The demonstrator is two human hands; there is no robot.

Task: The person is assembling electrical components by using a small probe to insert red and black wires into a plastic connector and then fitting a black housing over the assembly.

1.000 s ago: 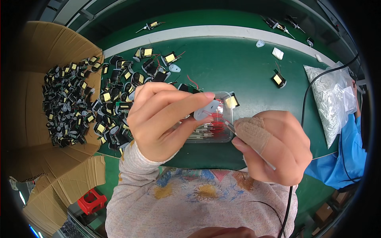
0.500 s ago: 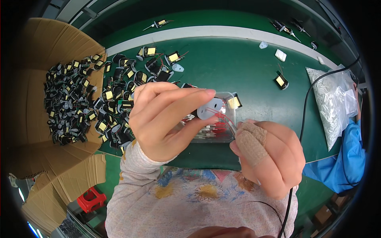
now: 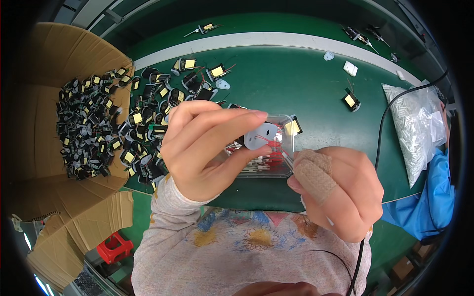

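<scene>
Between the thumb and fingertips of my left hand [image 3: 207,148] is a small black module with a light grey rounded end plate [image 3: 260,136], its flat face toward me. Thin red wires run from the plate toward my right hand [image 3: 338,190]. Its fingers are closed in a pinch, with tan bandage on them, around a slender whitish piece [image 3: 287,159] at the wires' ends; its exact kind is unclear. Another white bit shows at the lower side of that hand. Beneath both hands stands a clear plastic box [image 3: 291,170] containing many red leads with whitish ends.
Similar black modules [image 3: 148,133] lie piled at the left, beside a large cardboard box [image 3: 49,44] full of more. A bag of small white tubes [image 3: 412,133] lies at the right, crossed by a black cable [image 3: 380,133]. One loose module [image 3: 351,101] sits nearer the middle.
My right hand has shifted slightly right and turned a little, still pinching. The left hand keeps its hold on the module, nearly unmoved.
</scene>
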